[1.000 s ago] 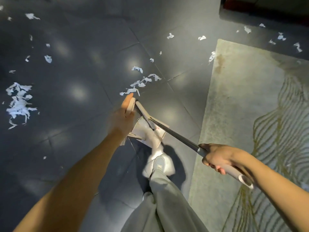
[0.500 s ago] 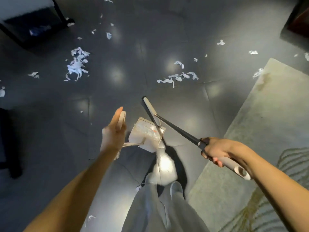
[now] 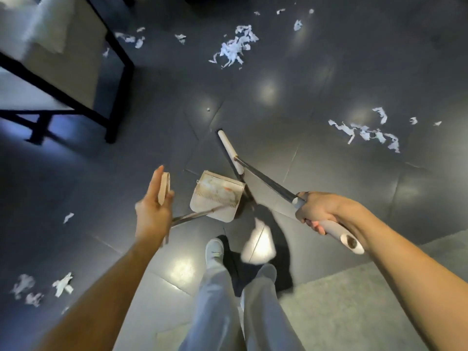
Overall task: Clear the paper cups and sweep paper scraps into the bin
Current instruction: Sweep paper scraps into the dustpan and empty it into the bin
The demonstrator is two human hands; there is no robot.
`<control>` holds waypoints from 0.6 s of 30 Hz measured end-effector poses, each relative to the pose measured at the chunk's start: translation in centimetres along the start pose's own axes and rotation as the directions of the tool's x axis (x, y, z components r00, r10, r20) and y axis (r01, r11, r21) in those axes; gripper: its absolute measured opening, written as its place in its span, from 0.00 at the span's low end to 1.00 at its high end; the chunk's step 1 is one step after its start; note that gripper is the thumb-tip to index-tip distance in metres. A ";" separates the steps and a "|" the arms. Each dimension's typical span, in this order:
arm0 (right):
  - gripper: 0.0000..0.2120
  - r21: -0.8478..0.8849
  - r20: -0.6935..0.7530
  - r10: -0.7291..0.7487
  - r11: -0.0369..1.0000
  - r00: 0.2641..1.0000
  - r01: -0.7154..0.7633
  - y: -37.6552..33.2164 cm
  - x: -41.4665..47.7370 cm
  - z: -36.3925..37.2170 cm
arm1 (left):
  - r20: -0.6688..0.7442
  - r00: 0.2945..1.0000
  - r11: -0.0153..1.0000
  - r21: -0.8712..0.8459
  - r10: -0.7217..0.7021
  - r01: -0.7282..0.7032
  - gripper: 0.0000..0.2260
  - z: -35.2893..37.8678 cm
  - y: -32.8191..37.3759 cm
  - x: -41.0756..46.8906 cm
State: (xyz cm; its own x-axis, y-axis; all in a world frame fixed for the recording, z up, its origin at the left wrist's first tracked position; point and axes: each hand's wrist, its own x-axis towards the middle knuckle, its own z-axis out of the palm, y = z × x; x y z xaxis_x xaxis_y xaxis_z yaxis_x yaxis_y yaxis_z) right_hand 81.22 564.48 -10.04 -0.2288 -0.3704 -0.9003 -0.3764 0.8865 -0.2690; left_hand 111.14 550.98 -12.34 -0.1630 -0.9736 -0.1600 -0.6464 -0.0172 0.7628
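With the right hand (image 3: 316, 211) clenched round the broom (image 3: 268, 179) and the left hand (image 3: 154, 211) pinching the dustpan (image 3: 215, 196) handle, the nearest scraps (image 3: 367, 133) lie right of the broom head, at middle right.

Dustpan (image 3: 215, 196) beside broom (image 3: 268, 180), perhaps touching; 2 scrap piles (image 3: 234, 46) ahead; rug (image 3: 354, 312) at right.

Floor tiles (image 3: 278, 72): dark, smooth, glossy, mirroring lamp spots; paper scraps (image 3: 235, 46): white, thin, torn and crumpled, matt; dustpan (image 3: 215, 193): cream plastic, smudged inside, on a thin shiny metal stem; broom (image 3: 268, 179): dark satin metal shaft, pale smooth plastic grip; rug (image 3: 342, 312): pale, matt, fine-textured cloth; trousers (image 3: 217, 312): light grey soft cloth; table frame (image 3: 119, 102): black, matt.
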 end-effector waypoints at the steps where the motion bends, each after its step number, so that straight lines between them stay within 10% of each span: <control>1: 0.06 -0.060 0.006 -0.014 0.998 1.000 0.014 -1.2 -0.1 0.6 | -0.048 0.998 0.999 -0.010 -0.047 0.046 0.23 -1.1 -1.2 -0.6; 9: 0.15 -0.467 0.116 -0.105 0.872 0.988 0.147 -10.4 -1.8 8.3 | -0.215 0.942 0.963 -0.135 -0.257 0.232 0.23 -9.6 -8.9 -6.8; 18: 0.14 -0.550 0.216 -0.087 0.812 0.973 0.194 -17.1 -4.2 21.1 | -0.309 0.856 0.908 -0.214 -0.414 0.361 0.25 -19.1 -19.0 -13.1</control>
State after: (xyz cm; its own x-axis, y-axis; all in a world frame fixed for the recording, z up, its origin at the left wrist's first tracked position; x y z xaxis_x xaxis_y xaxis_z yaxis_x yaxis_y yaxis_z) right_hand 107.53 556.72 -8.88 0.0037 -0.3773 -0.9261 -0.8439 0.4956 -0.2053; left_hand 139.79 559.74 -12.79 0.3584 -0.8970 -0.2588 -0.4862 -0.4160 0.7685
